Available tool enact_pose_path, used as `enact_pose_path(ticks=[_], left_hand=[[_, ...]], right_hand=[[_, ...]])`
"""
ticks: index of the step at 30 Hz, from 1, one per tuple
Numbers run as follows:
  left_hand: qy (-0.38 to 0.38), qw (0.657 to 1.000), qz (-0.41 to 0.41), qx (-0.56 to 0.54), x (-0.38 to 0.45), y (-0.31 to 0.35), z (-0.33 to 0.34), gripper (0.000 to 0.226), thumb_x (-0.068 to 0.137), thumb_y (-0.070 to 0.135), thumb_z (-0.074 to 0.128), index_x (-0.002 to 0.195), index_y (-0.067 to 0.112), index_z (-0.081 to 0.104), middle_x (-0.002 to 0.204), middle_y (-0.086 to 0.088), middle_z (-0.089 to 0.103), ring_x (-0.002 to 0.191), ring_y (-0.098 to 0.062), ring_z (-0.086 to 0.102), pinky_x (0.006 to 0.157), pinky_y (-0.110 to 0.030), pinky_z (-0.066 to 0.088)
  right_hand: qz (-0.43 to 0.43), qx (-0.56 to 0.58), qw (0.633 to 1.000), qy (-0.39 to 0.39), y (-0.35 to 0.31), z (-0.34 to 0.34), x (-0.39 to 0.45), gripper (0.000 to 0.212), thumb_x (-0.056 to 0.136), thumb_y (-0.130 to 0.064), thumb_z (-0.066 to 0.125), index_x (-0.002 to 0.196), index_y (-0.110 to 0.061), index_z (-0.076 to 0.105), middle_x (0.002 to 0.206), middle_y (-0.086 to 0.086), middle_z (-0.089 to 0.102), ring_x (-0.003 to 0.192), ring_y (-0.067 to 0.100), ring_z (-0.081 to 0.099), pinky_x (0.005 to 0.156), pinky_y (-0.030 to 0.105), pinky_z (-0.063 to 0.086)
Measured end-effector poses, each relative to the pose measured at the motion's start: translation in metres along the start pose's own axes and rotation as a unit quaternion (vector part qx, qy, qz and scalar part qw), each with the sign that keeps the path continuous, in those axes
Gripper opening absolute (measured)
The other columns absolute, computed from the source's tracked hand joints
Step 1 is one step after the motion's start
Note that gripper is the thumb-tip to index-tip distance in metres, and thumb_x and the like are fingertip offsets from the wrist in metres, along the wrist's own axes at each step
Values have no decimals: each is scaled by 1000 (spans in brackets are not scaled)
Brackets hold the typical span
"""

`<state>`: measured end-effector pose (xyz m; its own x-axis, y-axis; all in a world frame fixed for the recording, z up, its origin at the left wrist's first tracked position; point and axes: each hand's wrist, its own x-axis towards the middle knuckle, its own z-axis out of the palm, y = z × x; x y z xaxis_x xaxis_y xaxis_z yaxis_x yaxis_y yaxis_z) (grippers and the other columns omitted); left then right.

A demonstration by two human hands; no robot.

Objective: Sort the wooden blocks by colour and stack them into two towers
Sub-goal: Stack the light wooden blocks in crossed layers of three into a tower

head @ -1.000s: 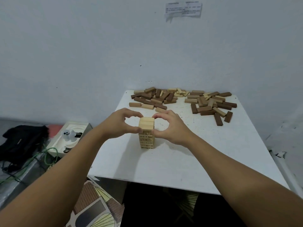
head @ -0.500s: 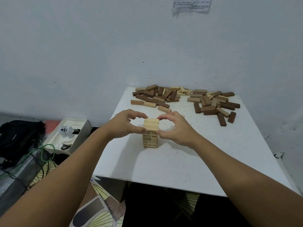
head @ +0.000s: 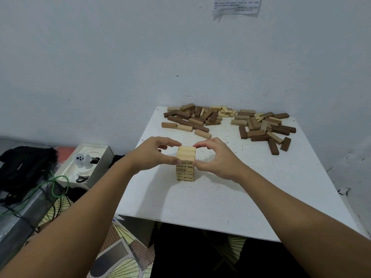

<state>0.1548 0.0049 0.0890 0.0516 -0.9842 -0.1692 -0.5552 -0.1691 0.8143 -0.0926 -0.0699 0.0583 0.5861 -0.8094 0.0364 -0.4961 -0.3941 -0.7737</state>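
One head-worn view looks forward and down from the near edge of the white table [head: 230, 197], facing the wall [head: 120, 57] behind it. The table fills the middle at arm's reach; floor shows left of the table.

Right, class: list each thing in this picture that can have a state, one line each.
Pale wooden block tower: upright, partly built, on the white table.
Left hand: pinching the tower's top.
Right hand: pinching the tower's top.
Loose pale and dark brown blocks: scattered, unsorted.
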Motion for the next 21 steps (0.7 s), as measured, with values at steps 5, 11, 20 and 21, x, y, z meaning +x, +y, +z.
enact_pose_path(ticks=[5,11,20,21], left_hand=[[-11,1000,-9,-16,-2,-1,-2,61,70,36,96,125,47,70,133,15,61,124,-9,53,109,-41,48],[-9,999,-13,-40,-4,-3,-4,69,68,31,97,130,43,68,132,12,63,125,-14,55,111,-41,48],[-14,998,-21,-51,-3,-4,-3,58,71,30,95,122,44,72,130,13,64,125,-14,54,109,-43,48],[-14,998,-22,-53,-3,-5,-3,58,71,30,95,122,45,72,129,13,64,124,-13,54,109,-43,48]], right_hand=[[2,11,1000,-9,2,0,-2,56,78,-50,81,130,-48,59,132,-18,47,126,5,44,104,35,42],[9,30,999,-10,4,0,-3,60,79,-49,82,134,-47,57,132,-18,47,124,3,45,98,30,41],[2,48,999,-12,3,1,-1,56,79,-49,84,129,-47,61,130,-20,47,124,1,45,96,29,40],[2,50,999,-12,3,1,-1,55,78,-49,84,129,-47,61,130,-19,47,124,1,45,96,29,39]])
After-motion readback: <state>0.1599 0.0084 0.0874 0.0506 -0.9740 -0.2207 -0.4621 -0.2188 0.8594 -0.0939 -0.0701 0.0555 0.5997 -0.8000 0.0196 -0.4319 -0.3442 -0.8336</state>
